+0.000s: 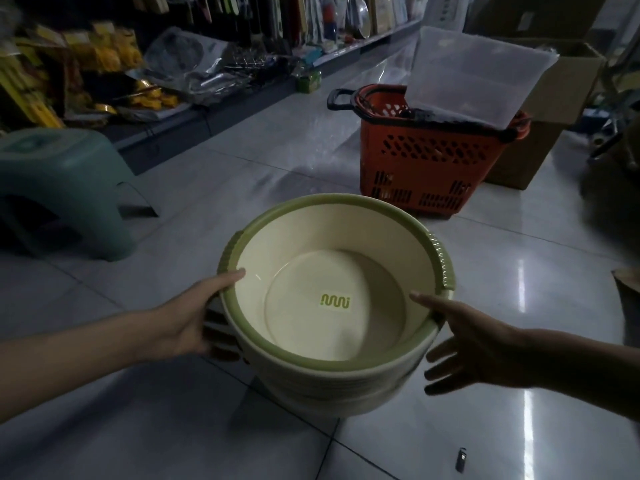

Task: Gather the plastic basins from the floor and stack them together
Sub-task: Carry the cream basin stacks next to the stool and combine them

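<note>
Dim shop, tiled floor [485, 271]. The nested basins [277, 355] are at centre, with an orange basket [426, 164] at 1 o'clock. The left hand [187, 323] has its grip clasped on the rim at 9 o'clock. The right hand [474, 348] hovers at 3 o'clock, grip spread. Stacking looks done; next the right hand likely needs to clasp the rim.

Left hand [187, 323] grips basin stack [311, 233] rim, thumb on top; right hand [474, 351] fingers [443, 353] spread, straight.

One left hand [187, 320], one right hand [474, 351]. One stack of basins [311, 360], its number unclear. One basket [426, 161], one stool [62, 174], one clear lid [474, 74].
</note>
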Demonstrator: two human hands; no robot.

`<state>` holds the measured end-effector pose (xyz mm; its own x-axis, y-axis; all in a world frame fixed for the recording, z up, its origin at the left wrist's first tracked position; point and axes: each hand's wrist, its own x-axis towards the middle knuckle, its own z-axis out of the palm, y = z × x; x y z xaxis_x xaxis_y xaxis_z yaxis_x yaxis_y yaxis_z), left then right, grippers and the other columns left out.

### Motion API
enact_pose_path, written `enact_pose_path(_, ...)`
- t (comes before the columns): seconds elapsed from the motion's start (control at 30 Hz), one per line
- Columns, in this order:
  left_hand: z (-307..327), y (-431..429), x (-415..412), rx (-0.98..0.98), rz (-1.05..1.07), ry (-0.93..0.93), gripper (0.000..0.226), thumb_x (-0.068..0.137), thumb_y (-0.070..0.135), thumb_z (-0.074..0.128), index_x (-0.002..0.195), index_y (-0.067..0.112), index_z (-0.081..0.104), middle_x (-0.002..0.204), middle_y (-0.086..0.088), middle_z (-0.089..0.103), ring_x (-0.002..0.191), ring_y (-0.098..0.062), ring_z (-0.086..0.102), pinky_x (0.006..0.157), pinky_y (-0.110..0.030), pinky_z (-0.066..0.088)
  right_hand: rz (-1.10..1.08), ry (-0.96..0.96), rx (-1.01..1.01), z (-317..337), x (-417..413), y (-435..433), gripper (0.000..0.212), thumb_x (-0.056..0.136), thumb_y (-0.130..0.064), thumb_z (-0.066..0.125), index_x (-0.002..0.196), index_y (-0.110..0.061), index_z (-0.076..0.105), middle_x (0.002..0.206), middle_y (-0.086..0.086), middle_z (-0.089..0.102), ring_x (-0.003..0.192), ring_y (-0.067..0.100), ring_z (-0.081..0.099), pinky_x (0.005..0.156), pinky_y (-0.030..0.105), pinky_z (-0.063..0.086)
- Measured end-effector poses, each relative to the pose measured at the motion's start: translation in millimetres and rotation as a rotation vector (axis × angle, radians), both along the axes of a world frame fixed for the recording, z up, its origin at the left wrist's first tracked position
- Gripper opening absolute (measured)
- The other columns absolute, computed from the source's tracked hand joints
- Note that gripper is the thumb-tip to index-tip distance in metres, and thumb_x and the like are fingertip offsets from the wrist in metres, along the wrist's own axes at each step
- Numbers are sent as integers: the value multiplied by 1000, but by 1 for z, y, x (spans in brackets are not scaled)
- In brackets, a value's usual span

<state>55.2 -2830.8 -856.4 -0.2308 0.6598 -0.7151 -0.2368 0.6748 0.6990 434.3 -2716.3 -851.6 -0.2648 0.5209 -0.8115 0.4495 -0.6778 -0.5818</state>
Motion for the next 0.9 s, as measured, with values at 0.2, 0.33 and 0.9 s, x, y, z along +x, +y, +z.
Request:
enact_pose_path(0.2, -16, -10, 18, 89, -18, -31, 67, 69, 42, 88, 128, 22, 64, 120, -21, 71, 107, -42, 69, 81, -58, 60, -143, 49, -22, -15, -13, -1, 76, 79, -49, 76, 140, -20, 41, 117, 40, 62, 94, 55, 69, 92, 60, 56)
enact_pose_path(0.33, -20, -3, 12, 148, 17, -11, 65, 70, 40, 90, 128, 23, 65, 121, -20, 70, 107, -44, 69, 79, -59, 60, -153, 34, 23, -23, -16, 5, 68, 81, -45, 75, 135, -21, 43, 113, 36, 66, 93, 52, 71, 89, 58, 58)
enact_pose_path(0.9, -23, 87, -17, 303, 279, -127, 55, 85, 28, 79, 133, 14, 57, 129, -26, 58, 115, -46, 59, 90, -64, 56, -173, 8, 337, -9, -93, 116, 40, 94, -53, 57, 111, -18, 51, 120, 24, 58, 113, 42, 59, 81, 50, 60)
